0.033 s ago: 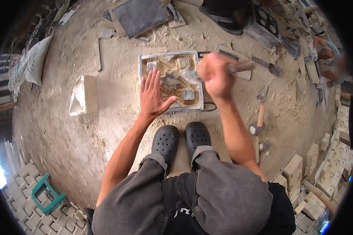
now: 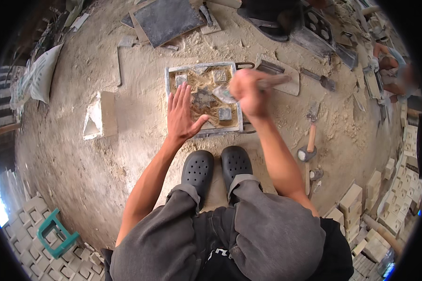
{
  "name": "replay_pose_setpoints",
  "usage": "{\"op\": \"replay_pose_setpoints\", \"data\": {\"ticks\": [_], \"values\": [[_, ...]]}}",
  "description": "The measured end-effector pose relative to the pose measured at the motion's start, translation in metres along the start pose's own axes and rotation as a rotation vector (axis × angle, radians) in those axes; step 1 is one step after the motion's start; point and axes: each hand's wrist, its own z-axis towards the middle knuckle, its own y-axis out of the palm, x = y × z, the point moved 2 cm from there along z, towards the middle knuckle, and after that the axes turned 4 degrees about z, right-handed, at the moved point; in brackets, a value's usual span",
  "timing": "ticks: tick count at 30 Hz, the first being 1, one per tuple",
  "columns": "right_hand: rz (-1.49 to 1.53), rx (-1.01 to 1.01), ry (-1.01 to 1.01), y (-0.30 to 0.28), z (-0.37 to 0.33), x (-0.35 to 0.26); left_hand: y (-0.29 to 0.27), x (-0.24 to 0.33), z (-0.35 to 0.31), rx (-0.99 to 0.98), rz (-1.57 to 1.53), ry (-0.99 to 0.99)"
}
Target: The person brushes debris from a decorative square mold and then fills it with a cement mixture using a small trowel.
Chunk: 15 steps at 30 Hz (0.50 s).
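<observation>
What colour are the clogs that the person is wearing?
The clogs are black, with small round holes on top; the head view shows them.

Grey trousers point(image 2: 248, 234), black perforated clogs point(image 2: 215, 168) (bare forearms).

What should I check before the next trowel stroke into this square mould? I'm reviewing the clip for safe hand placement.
1. Left hand flat on the square mould, steadying it: ok.
2. Left fingers apart from the trowel blade: ok, though close.
3. Right hand closed around the trowel handle: ok; it is motion-blurred, so the exact grip cannot be told.
4. Mould lying level on the sandy ground: ok.
5. Fill even inside the mould: not ok, patches look uneven.
6. Black clogs outside the mould: ok.
</observation>
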Motion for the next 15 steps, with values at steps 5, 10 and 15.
{"op": "replay_pose_setpoints", "data": {"ticks": [5, 10, 15], "values": [[-0.072, -0.082, 0.205, -0.011, -0.003, 0.037, 0.001, -0.01, -0.004, 0.129, -0.265, 0.017], [-0.005, -0.406, 0.02, 0.018, 0.024, -0.025, -0.008, -0.015, -0.003, 0.228, -0.376, 0.005], [-0.28, -0.485, 0.145, -0.002, -0.005, 0.033, -0.006, -0.011, -0.002, 0.247, -0.395, -0.001]]}}
